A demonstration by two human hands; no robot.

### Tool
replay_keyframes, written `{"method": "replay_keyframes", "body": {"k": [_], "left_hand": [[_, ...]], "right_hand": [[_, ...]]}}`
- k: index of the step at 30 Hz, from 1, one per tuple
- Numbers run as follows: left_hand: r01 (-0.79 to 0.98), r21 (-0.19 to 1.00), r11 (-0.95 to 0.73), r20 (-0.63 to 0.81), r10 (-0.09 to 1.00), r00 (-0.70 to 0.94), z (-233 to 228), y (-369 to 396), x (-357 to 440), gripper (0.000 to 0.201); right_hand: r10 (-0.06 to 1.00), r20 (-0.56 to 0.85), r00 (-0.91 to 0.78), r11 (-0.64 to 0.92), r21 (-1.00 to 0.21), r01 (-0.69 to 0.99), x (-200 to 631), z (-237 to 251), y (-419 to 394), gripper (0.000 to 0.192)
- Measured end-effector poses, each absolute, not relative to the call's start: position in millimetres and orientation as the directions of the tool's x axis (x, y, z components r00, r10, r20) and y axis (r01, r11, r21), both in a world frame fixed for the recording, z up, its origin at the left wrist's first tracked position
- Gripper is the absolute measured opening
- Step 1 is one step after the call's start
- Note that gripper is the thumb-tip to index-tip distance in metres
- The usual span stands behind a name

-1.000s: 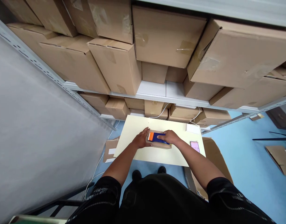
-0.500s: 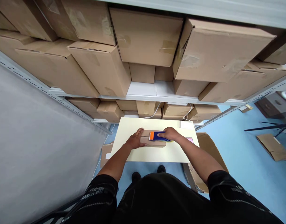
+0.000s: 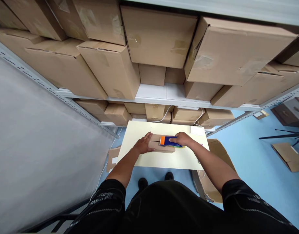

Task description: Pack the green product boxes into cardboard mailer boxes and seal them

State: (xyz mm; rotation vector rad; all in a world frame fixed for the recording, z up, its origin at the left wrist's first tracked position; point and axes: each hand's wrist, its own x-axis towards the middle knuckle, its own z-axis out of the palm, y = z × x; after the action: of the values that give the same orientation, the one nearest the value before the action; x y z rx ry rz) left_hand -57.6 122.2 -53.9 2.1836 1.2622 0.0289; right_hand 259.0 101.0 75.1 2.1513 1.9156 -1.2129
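on the cream table point(image 3: 139, 159), right hand point(image 3: 183, 139) fingers curled tight around a blue and orange tape dispenser point(image 3: 167, 141) pressed onto a small cardboard box point(image 3: 158, 148). left hand point(image 3: 143, 145) flat, fingers spread against the box's left end. behind, shelves of stacked cartons point(image 3: 159, 42).

Small box point(image 3: 161, 147) on table point(image 3: 139, 133); tape dispenser point(image 3: 167, 141) on box; left hand point(image 3: 142, 145) at its left end, right hand point(image 3: 183, 139) on dispenser; shelving point(image 3: 151, 92) behind table.

matt brown cardboard box point(image 3: 161, 146); glossy, probably plastic tape dispenser point(image 3: 167, 141); smooth matt table point(image 3: 139, 136).
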Motion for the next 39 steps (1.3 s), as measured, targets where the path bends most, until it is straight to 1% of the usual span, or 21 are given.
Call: {"method": "replay_keyframes", "body": {"k": [4,9,15,17,20,27,32,35,39], "left_hand": [[0.772,0.516,-0.372,-0.253,0.795,0.552,-57.3,122.5,-58.1,0.12],[0.77,0.494,-0.403,-0.229,0.794,0.563,-63.0,122.7,-58.3,0.119],[0.802,0.415,-0.43,-0.269,0.784,0.559,-59.9,121.6,-57.0,0.119],[0.812,0.391,-0.433,-0.283,0.784,0.553,-58.0,121.2,-56.3,0.12],[0.818,0.372,-0.438,-0.291,0.782,0.551,-56.2,121.4,-55.5,0.12],[0.816,0.362,-0.45,-0.301,0.772,0.56,-55.4,122.5,-55.4,0.119],[0.819,0.366,-0.443,-0.306,0.773,0.555,-54.8,122.6,-55.6,0.119],[0.82,0.37,-0.437,-0.324,0.767,0.554,-52.2,122.9,-56.0,0.119],[0.815,0.377,-0.441,-0.313,0.767,0.56,-49.2,123.2,-56.6,0.118]], "right_hand": [[0.843,-0.535,-0.062,-0.23,-0.461,0.857,260.7,74.9,101.1,0.061],[0.841,-0.539,-0.049,-0.22,-0.423,0.879,257.8,75.6,103.5,0.06],[0.803,-0.595,-0.038,-0.175,-0.297,0.939,253.3,81.1,112.6,0.063],[0.794,-0.606,-0.048,-0.158,-0.282,0.946,254.5,83.1,115.3,0.065],[0.796,-0.603,-0.061,-0.153,-0.298,0.942,260.2,84.6,116.7,0.065],[0.799,-0.598,-0.068,-0.201,-0.372,0.906,275.8,80.5,114.2,0.061],[0.811,-0.578,-0.094,-0.182,-0.401,0.898,287.1,73.9,113.0,0.061],[0.817,-0.574,-0.058,-0.207,-0.384,0.9,305.6,69.7,110.2,0.061],[0.801,-0.598,-0.005,-0.287,-0.391,0.874,339.6,62.7,101.0,0.059]]}}
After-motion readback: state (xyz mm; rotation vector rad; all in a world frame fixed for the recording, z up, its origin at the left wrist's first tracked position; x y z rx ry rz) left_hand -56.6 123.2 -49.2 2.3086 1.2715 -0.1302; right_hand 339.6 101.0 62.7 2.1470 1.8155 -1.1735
